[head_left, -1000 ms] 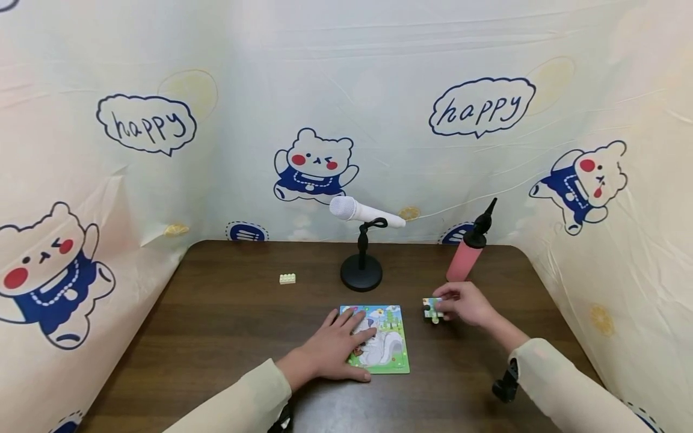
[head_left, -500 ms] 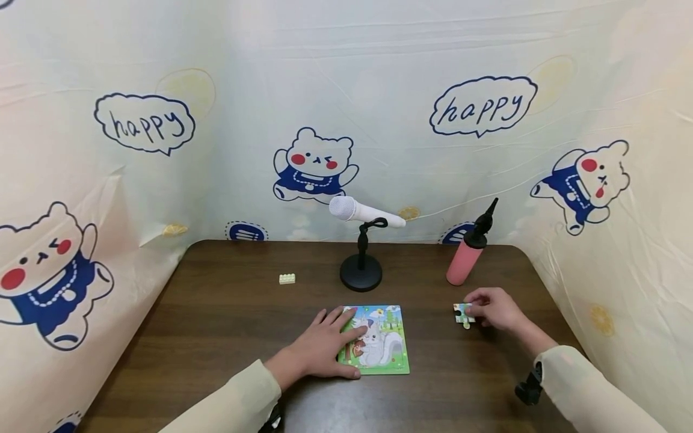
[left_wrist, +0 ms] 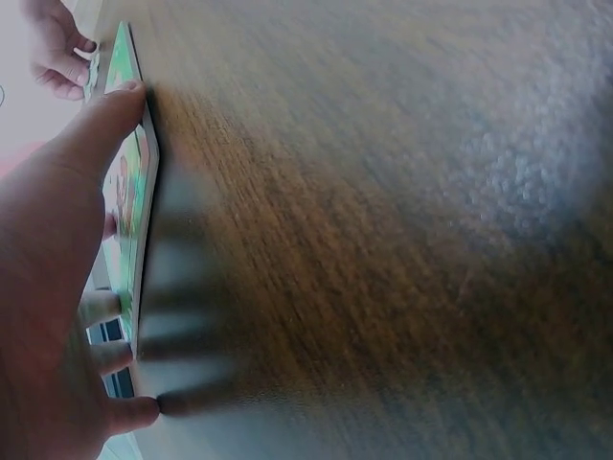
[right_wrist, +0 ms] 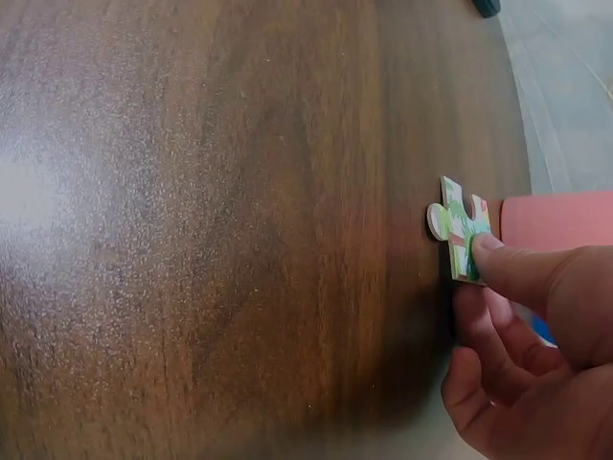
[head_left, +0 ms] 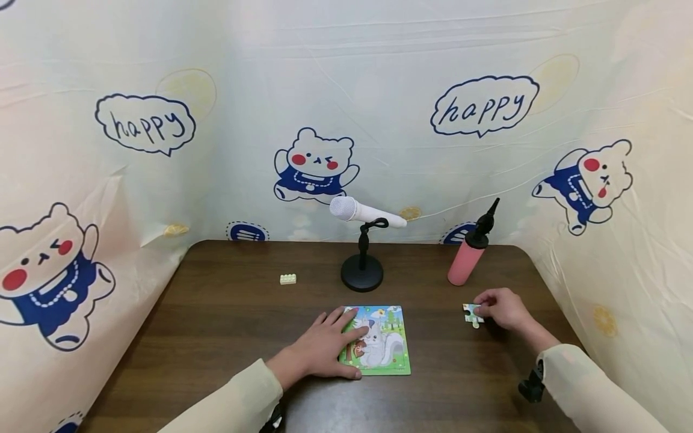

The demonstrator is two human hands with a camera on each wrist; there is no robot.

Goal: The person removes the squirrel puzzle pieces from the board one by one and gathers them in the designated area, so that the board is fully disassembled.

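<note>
A square puzzle board (head_left: 379, 349) with a picture of a white squirrel lies on the table, its left part covered by my left hand (head_left: 325, 349). The fingers of that hand are spread over it, and in the left wrist view the thumb (left_wrist: 120, 110) rests at its near edge. To the right of the board, my right hand (head_left: 503, 310) pinches a jigsaw piece (head_left: 472, 314) between thumb and fingers. Up close in the right wrist view, the jigsaw piece (right_wrist: 460, 235) shows a rounded tab and a printed green pattern.
Behind the board stands a white microphone (head_left: 373, 214) on a black round-based stand (head_left: 361, 273). A pink hand pump (head_left: 465, 264) with a black nozzle stands at the back right. A pale toy brick (head_left: 288, 279) lies at the back left. Patterned cloth surrounds the table (head_left: 227, 337).
My right hand has moved to the right with the jigsaw piece, away from the board. My left hand has slid slightly left, uncovering more of the squirrel picture.
</note>
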